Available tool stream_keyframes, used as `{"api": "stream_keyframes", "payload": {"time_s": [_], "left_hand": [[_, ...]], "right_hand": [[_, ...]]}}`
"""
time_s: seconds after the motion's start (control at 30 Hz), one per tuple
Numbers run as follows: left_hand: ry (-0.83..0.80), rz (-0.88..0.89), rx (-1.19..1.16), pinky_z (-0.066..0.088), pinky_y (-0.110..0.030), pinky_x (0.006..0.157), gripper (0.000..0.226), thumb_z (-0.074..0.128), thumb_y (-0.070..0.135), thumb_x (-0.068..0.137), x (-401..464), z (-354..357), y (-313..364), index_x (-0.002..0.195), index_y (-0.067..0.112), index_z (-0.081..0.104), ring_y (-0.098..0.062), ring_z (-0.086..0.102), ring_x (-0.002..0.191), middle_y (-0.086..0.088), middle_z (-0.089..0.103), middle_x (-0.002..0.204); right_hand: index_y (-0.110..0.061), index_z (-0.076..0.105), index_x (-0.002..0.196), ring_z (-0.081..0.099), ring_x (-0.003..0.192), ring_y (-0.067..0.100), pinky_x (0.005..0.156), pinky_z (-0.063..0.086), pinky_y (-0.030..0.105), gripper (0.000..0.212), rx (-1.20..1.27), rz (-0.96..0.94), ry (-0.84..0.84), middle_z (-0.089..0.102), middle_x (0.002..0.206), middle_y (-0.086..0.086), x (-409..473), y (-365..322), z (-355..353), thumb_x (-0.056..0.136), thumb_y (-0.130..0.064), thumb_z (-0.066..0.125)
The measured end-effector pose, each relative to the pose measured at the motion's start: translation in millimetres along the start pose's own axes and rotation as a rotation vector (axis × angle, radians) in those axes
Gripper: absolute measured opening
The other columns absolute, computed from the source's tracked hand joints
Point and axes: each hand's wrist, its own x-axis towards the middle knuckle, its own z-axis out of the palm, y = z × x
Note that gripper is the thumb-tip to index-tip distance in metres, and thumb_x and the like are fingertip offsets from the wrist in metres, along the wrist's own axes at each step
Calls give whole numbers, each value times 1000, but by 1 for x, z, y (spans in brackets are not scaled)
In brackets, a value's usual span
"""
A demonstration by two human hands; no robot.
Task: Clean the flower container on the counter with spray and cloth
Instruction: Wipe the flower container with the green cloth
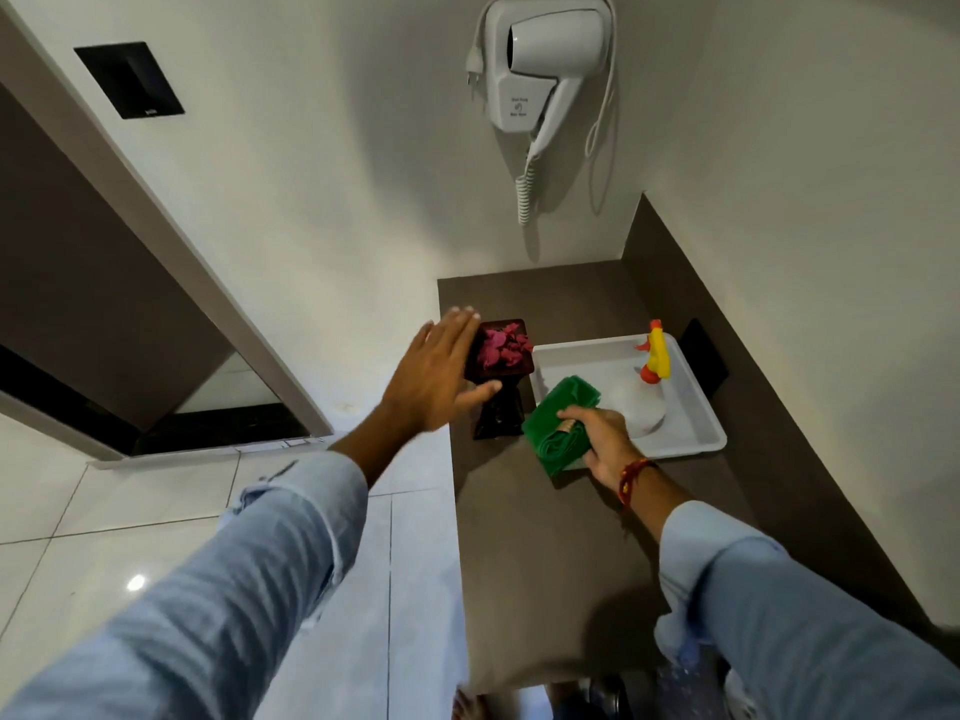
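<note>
A dark, glossy flower container (500,407) with pink petals (505,347) in its top stands on the brown counter (545,537) near the left edge. My left hand (436,371) hovers open at its left side, fingers spread, thumb close to its rim. My right hand (602,439) grips a folded green cloth (558,423) just right of the container, over the near corner of a white tray (696,407). A spray bottle with a yellow and orange trigger head (655,356) and a white body stands in the tray.
A white hair dryer (540,65) with a coiled cord hangs on the wall above the counter. A dark object (701,356) leans behind the tray against the right wall. Left of the counter lie a white tiled floor (156,511) and a door frame.
</note>
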Motion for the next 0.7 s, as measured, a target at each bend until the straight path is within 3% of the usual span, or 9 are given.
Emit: {"api": "stream_keyframes", "payload": {"time_s": [0.1,0.23,0.37,0.5,0.53,0.6,0.7], "left_hand": [[-201,1,61,6,-53,122,105,22,85,84,21,3,-10,157,11,7,-24,1,153,-10,7,166],[-333,112,121,8,-55,122,109,17,88,81,31,22,-15,157,11,2,-21,-3,153,-8,0,166],[-344,111,94,8,-53,122,108,20,87,82,32,27,-19,157,11,-1,-23,-4,153,-9,-4,166],[-356,99,17,9,-52,123,94,15,77,91,33,26,-18,157,13,-2,-21,-5,153,-8,-4,166],[-365,95,-7,10,-52,123,90,14,74,92,33,25,-18,157,13,-1,-21,-6,153,-8,-4,166],[-378,80,-49,10,-52,122,85,15,68,95,33,23,-18,157,13,-1,-21,-7,153,-7,-4,166],[-411,73,-78,9,-51,123,79,16,63,98,35,22,-17,157,14,-4,-22,-9,153,-8,-7,166]], "right_hand": [[-1,66,112,68,101,36,87,58,47,32,-66,-166,161,71,109,21,4,2,12,81,-9,70],[-2,68,112,68,98,33,88,58,45,29,-167,-327,287,72,107,20,0,22,37,84,-12,68],[-3,61,126,63,110,28,97,52,36,37,-112,-428,291,68,120,16,-10,43,61,90,-7,63],[-3,50,137,56,124,29,99,44,20,45,-91,-523,334,59,134,18,-16,58,85,93,-8,58],[-4,49,139,55,126,29,103,43,22,46,-78,-537,336,58,137,18,-18,61,92,93,-8,57],[-6,48,140,53,129,29,110,45,38,48,-59,-543,319,56,139,17,-22,67,110,93,-8,58],[-5,49,139,49,134,32,107,47,48,48,-56,-559,349,52,143,19,-31,78,143,92,-7,59]]}}
